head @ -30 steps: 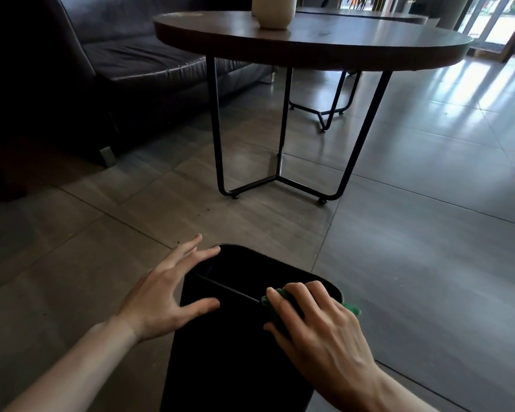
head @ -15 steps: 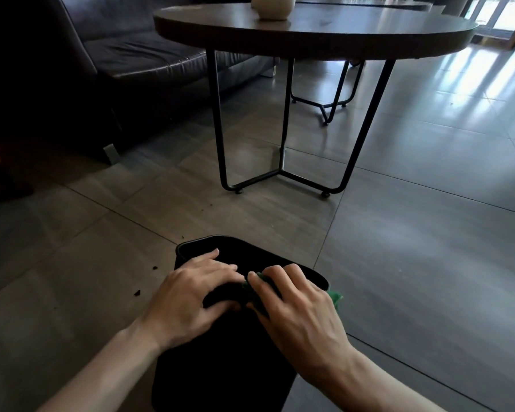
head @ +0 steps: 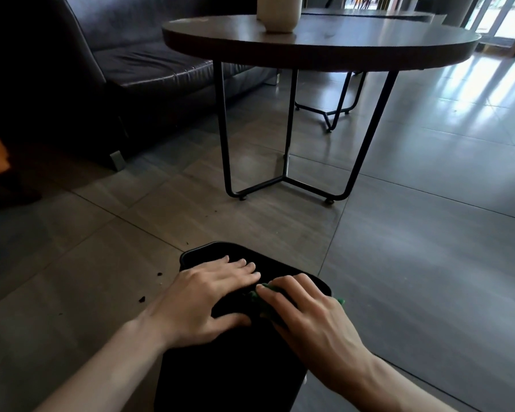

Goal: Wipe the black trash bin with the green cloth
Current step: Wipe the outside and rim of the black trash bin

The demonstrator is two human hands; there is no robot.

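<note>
The black trash bin [head: 226, 370] stands on the floor right below me, its top at the bottom centre of the head view. My left hand [head: 208, 295] lies flat across the bin's top, fingers straight and pointing right, thumb pressed on the surface. My right hand [head: 304, 319] rests beside it on the right half of the top, fingers curled over the green cloth [head: 259, 295]. Only small bits of the cloth show, at my fingertips and past the hand's outer edge. The two hands nearly touch.
A round dark wooden table [head: 324, 52] on thin black metal legs stands just beyond the bin, with a pale vase [head: 278, 13] on it. A black leather sofa [head: 125, 63] fills the left. Dark crumbs [head: 142, 299] lie on the tiles left of the bin.
My left hand moved from the bin's left edge onto its top and flattened there. The right hand with the cloth slid left toward it. The camera view shifted up slightly.
</note>
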